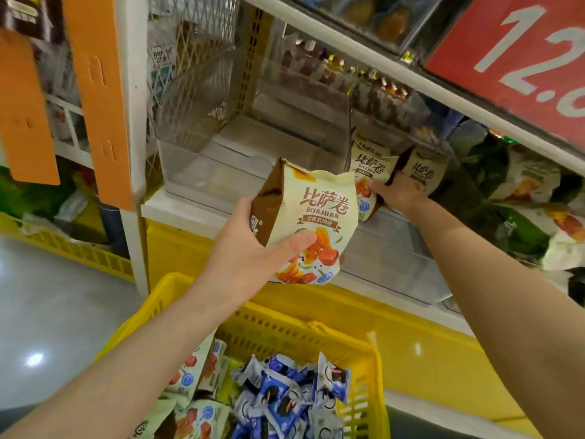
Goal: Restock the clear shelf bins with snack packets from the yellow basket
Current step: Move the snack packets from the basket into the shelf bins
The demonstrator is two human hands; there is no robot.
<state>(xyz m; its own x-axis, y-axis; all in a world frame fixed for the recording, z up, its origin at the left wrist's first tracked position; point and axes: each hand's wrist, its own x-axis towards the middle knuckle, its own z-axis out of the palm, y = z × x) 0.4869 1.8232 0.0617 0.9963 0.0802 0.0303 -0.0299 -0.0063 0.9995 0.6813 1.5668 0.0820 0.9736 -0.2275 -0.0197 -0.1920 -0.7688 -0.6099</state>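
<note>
My left hand (pixel 253 248) grips a cream and brown snack packet (pixel 311 217) upright in front of the shelf, thumb across its front. Behind it stands an empty clear bin (pixel 221 166) on the white shelf. My right hand (pixel 397 193) reaches into the neighbouring clear bin (pixel 395 258) and holds a second packet of the same kind (pixel 365 198) against two more standing packets (pixel 421 171). The yellow basket (pixel 304 331) sits below, with several cream packets and small blue and white packets inside.
A red price sign (pixel 519 58) hangs from the upper shelf at the top right. Green and white bags (pixel 522 217) fill the shelf to the right. Orange hanging strips (pixel 98 99) and a white post stand at the left, with another yellow crate (pixel 79 248) on the floor.
</note>
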